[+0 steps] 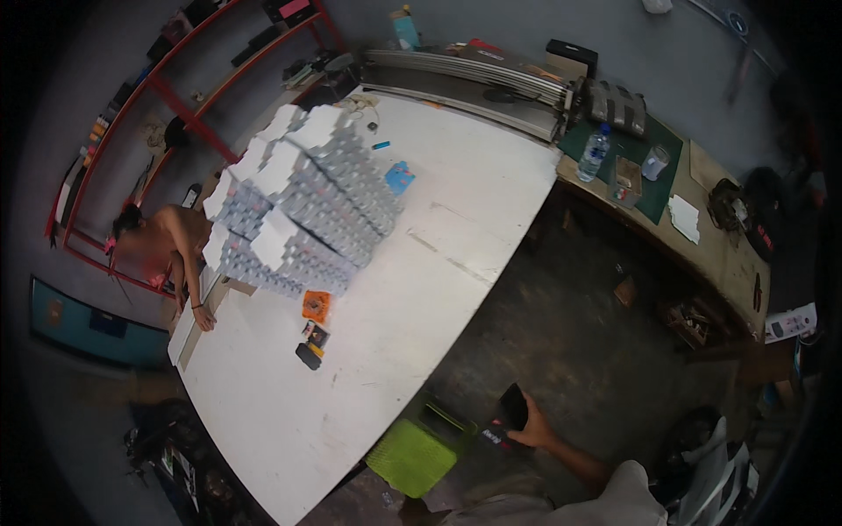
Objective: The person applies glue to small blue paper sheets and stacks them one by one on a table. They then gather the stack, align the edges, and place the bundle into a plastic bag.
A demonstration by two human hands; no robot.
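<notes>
My right hand (533, 426) is closed around a black, flat, phone-shaped object (512, 405), held low beside the white table. Red and pale marks show just below it; I cannot tell whether they belong to it. Near this hand stands a bright green plastic stool or crate (412, 460), apart from my fingers. My left hand is not in view. Across the white table (395, 337) rise tall stacks of white cut card pieces (298, 193). An orange packet (316, 306) and a small black case (308, 355) lie in front of them.
At the table's far left a co-worker's hand (203, 318) rests by the edge. A long metal-railed machine (465, 83) lines the back. On the side bench (719, 263) stand a water bottle (594, 153) and a jar (655, 163). Red shelving (189, 114) and a motorbike (189, 473) are at left.
</notes>
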